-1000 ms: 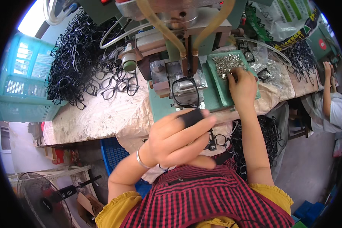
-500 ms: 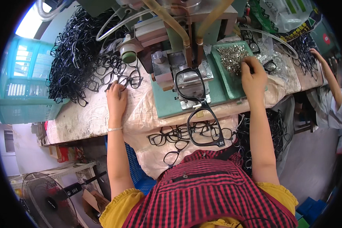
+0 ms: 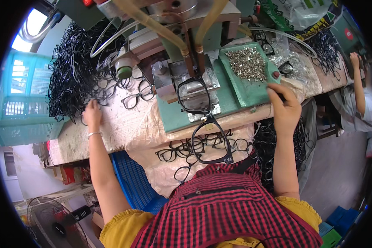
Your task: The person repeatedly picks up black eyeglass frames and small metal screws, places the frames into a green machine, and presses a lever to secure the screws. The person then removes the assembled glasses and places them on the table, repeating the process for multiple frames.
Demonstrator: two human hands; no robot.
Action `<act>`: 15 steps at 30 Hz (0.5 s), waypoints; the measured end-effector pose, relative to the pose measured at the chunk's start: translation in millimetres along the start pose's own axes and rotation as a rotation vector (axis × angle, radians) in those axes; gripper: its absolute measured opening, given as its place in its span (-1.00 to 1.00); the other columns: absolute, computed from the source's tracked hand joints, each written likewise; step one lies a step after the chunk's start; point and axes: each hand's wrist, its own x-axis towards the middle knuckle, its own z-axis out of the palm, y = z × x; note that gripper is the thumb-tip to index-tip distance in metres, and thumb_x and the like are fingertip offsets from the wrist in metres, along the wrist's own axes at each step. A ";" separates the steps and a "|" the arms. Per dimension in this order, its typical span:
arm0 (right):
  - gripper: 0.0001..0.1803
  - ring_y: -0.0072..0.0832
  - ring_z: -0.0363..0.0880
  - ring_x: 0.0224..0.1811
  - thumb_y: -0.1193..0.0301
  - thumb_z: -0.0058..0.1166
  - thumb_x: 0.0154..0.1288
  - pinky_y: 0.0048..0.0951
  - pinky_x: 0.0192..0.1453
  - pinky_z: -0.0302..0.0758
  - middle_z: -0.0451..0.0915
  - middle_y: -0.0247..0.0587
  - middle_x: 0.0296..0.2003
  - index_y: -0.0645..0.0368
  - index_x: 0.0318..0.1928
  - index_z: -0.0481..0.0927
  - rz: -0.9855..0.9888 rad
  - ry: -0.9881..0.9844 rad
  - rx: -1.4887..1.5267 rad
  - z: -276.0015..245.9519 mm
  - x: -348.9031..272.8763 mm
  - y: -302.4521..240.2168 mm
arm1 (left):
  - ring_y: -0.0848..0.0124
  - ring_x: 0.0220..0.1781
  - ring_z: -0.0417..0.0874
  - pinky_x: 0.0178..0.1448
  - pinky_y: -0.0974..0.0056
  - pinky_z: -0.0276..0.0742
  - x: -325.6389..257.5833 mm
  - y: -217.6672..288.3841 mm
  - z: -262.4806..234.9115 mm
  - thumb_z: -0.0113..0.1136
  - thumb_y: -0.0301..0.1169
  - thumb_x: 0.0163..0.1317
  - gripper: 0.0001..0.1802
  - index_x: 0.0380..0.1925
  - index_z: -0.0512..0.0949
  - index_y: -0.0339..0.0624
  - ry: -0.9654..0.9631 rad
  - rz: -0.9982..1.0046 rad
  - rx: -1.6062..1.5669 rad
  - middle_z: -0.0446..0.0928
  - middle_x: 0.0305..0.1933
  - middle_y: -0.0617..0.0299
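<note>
My left hand (image 3: 93, 115) is at the edge of a heap of black eyeglass frames (image 3: 72, 70), its fingers drawn together among them; what they grip is hard to make out. A black eyeglass frame (image 3: 193, 133) sits under the copper-coloured tips (image 3: 193, 62) of a bench machine, one rim over the metal fixture (image 3: 213, 80), the other jutting toward me. My right hand (image 3: 286, 108) is raised beside a green tray (image 3: 248, 98) of small metal parts (image 3: 248, 64). Its thumb and forefinger pinch together; anything between them is too small to name.
Several black frames (image 3: 180, 151) lie on a cloth over my lap. Turquoise baskets (image 3: 27, 99) stand at far left, a blue basket (image 3: 138, 184) below the table, and a fan (image 3: 58, 227) at lower left. A co-worker's arm (image 3: 357, 84) shows at right.
My left hand has moved left, away from the loose frames beside the machine to the heap. My right hand has drawn back from the metal parts toward me. The view has shifted slightly.
</note>
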 end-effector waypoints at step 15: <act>-0.51 -0.64 0.60 -0.10 0.57 0.27 0.18 -0.58 0.12 0.45 0.69 -0.31 -0.26 0.36 0.13 0.46 0.090 -0.288 0.734 99.5 25.9 -85.7 | 0.43 -0.23 0.56 -0.33 0.41 0.46 -169.3 217.0 -218.4 0.05 -0.10 0.50 -0.60 0.03 0.52 -0.21 0.084 0.537 -2.071 0.55 -0.25 0.18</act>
